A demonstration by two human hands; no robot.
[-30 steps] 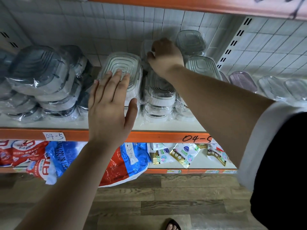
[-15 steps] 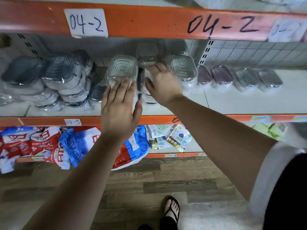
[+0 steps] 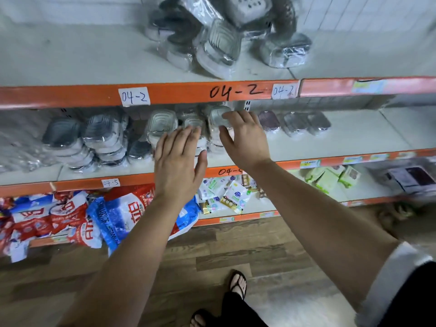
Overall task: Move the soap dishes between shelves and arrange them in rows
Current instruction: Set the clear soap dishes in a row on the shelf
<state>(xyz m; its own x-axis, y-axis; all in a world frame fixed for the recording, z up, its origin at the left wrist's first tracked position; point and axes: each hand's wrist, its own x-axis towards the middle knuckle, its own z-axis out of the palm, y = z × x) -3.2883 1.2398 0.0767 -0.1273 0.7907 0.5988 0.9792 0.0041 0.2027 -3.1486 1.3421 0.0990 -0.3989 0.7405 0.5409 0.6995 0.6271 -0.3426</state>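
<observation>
Wrapped soap dishes stand stacked on the middle shelf (image 3: 330, 147). A pale stack (image 3: 162, 123) is left of centre, dark-lidded stacks (image 3: 103, 135) lie further left, and single dishes (image 3: 306, 122) form a row on the right. My left hand (image 3: 177, 161) hovers flat, fingers straight, in front of the middle stacks. My right hand (image 3: 245, 138) spreads open with its fingertips at a clear-lidded stack (image 3: 218, 115). Neither hand holds a dish. A loose pile of wrapped dishes (image 3: 219, 41) sits on the upper shelf (image 3: 82, 60).
Orange shelf edges carry labels 04-2 (image 3: 134, 96) and 04-5 (image 3: 110, 182). Red and blue bags (image 3: 113, 215) and small packets (image 3: 226, 194) fill the bottom shelf. My sandalled foot (image 3: 238, 282) stands on the wooden floor (image 3: 212, 251).
The view has tilted up, bringing the upper shelf and its pile into sight. My right hand has come back from the rear stacks and opened; my left hand stays flat before the stacks.
</observation>
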